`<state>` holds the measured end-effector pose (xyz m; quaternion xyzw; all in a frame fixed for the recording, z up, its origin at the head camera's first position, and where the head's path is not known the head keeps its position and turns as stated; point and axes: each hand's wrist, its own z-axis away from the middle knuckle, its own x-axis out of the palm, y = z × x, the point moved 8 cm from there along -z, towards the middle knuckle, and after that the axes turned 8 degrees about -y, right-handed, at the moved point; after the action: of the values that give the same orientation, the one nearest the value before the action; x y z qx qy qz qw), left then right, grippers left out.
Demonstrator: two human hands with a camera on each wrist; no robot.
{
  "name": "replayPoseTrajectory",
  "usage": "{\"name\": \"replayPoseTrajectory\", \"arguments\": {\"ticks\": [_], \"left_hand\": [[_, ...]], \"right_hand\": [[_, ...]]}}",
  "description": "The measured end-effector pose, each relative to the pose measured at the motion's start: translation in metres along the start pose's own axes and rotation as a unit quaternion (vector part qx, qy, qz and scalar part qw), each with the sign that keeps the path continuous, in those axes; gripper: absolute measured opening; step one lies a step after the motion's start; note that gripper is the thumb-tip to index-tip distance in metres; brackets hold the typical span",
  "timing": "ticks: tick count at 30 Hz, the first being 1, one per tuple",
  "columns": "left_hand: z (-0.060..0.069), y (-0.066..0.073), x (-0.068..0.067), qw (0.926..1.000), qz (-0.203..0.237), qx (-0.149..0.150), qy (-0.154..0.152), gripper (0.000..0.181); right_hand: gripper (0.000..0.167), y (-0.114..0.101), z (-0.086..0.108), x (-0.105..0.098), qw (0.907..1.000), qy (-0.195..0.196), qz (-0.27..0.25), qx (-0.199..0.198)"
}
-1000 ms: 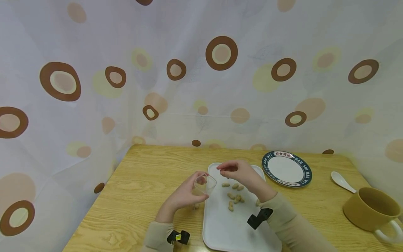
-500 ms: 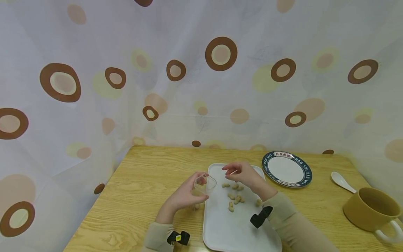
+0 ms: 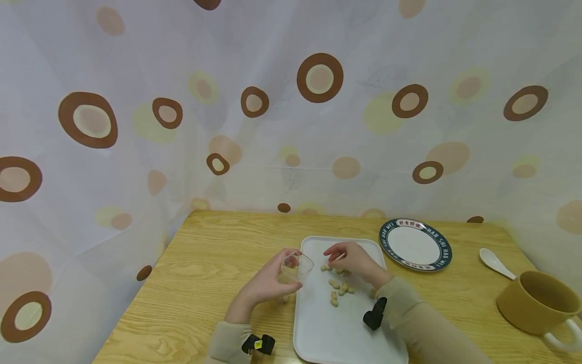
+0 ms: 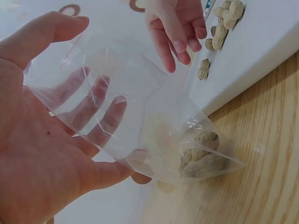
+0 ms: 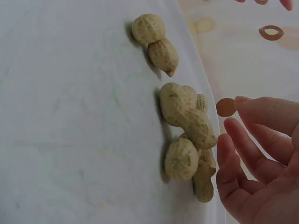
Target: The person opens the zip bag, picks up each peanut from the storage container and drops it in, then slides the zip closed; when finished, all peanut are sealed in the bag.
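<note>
My left hand (image 3: 270,279) holds a bag of clear, thin plastic (image 4: 156,122), with the fingers and thumb spread at its mouth, so the mouth is wide between them. Below these fingers, a few tan peanuts in shells (image 4: 198,151) lie in the lower corner of the bag. My right hand (image 3: 354,260) hangs over the white rectangular tray (image 3: 338,336); its fingers are half bent with a small gap, and I see nothing held in them. The loose tan peanuts (image 3: 343,289) on the tray are below and near these fingers; whether any is touched, I cannot tell. For this picking, I think it is good to pinch one peanut at its middle, softly, because the shell could crack. The left fingers should hold the mouth turned to the right fingers, so that nothing drops beside it.
</note>
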<state>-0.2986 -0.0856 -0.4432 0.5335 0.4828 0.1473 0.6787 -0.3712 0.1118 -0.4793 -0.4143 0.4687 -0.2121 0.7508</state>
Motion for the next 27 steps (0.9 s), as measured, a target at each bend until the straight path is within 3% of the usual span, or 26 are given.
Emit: {"name": "replayPoseTrajectory", "arguments": {"ticks": [9, 20, 27], "left_hand": [[0.0007, 0.0022, 0.0012, 1.0, 0.003, 0.005, -0.001, 0.063], [0.0001, 0.002, 0.0, 1.0, -0.002, 0.004, -0.001, 0.063], [0.0004, -0.0006, 0.0008, 0.9999, 0.001, -0.011, 0.001, 0.062]], "right_hand": [[0.025, 0.0067, -0.005, 0.0023, 0.9997, 0.008, 0.021, 0.014], [0.022, 0.0026, -0.0049, 0.0067, 0.9964, 0.012, 0.083, -0.017], [0.024, 0.0062, -0.0027, 0.0016, 0.9988, 0.018, 0.03, 0.034]]}}
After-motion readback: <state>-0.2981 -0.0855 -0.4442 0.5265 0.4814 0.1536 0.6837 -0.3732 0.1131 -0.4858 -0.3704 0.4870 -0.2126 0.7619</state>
